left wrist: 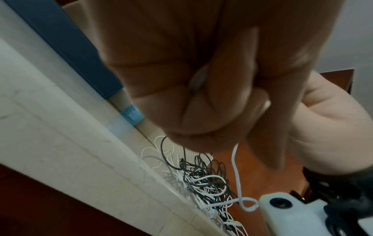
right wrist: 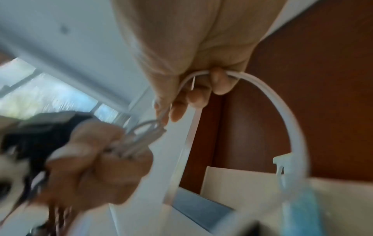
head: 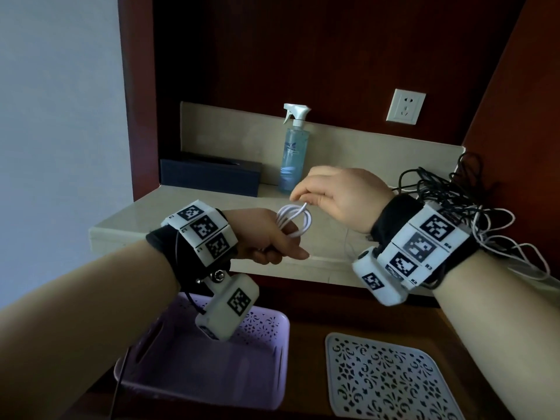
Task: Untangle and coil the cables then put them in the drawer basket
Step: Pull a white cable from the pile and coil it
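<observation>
My left hand (head: 272,241) grips a small coil of white cable (head: 295,221) above the stone shelf. My right hand (head: 327,192) pinches the free end of that white cable just above the coil, fingers curled round it (right wrist: 201,89). In the right wrist view the cable arcs from my right fingers (right wrist: 286,115) toward the coil in the left hand (right wrist: 101,156). A tangle of black and white cables (head: 460,207) lies on the shelf at the right, behind my right wrist (left wrist: 201,180). A purple basket (head: 212,362) sits in the drawer below my left wrist.
A blue spray bottle (head: 294,153) and a dark box (head: 209,174) stand at the back of the shelf (head: 145,228). A white perforated lid or tray (head: 388,380) lies right of the basket. A wall socket (head: 405,107) is on the wooden back panel.
</observation>
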Motion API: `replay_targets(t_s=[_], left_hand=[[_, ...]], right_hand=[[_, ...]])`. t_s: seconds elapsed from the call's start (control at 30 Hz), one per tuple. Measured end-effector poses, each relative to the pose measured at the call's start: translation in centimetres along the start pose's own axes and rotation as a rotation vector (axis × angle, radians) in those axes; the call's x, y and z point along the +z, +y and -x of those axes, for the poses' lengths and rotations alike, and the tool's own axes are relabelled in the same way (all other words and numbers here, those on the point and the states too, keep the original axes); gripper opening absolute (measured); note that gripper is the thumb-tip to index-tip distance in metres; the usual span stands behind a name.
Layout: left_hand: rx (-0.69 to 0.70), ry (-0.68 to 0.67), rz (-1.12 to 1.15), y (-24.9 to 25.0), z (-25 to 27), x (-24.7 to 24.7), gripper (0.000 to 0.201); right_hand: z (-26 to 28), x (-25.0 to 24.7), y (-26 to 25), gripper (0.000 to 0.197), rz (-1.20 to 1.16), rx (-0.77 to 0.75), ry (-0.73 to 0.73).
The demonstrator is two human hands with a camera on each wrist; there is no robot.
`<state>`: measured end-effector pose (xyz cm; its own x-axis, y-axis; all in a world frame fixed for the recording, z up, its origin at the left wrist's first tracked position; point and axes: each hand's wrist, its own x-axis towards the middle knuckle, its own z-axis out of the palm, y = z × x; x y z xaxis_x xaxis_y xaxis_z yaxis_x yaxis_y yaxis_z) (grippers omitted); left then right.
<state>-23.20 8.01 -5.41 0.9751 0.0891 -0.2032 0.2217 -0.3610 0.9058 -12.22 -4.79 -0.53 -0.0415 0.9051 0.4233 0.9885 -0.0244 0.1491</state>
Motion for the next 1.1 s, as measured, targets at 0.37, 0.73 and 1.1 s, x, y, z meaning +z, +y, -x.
replay_targets(t_s=[0.37,0.73,1.1], left_hand=[[-0.085,0.076,-0.07,0.6,0.0,-0.3,0.02],[-0.06,0.195,-0.421,2.2,-0.1,0.5,0.019],[-0.043,0.122,-0.148,3.7,-0.9,-0.8,0.029]], right_hand=[[0.2,0.4,-0.9,0.045,0.665,-0.164,-0.291],[-0.1,0.6,0.4,0.022,0.625,-0.123,-0.297],[1.1,-3.6,2.4,0.055,0.518,0.0,-0.284]])
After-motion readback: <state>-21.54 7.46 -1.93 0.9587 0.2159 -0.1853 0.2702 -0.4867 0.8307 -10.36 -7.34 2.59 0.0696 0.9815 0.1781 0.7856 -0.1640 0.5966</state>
